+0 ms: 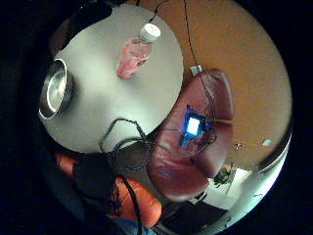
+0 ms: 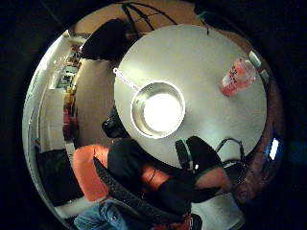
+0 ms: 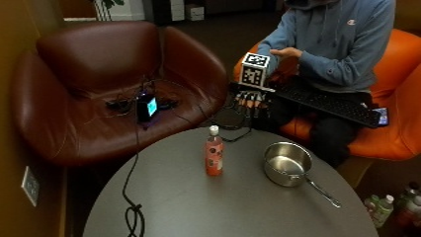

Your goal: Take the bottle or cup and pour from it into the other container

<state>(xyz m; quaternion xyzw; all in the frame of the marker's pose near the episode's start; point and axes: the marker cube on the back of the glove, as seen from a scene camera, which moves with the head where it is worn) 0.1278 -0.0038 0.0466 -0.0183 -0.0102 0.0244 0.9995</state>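
bottle (image 3: 214,157) clear plastic | saucepan (image 3: 287,163) shiny metal | table (image 3: 197,207) matt grey

— Where was the gloved right hand (image 3: 252,98)?
— It hung in front of the seated person's lap, fingers (image 3: 248,105) pointing down, straight and holding nothing.
— And the bare hand (image 3: 285,52)?
— It was raised at the chest, its fingers loosely curled.
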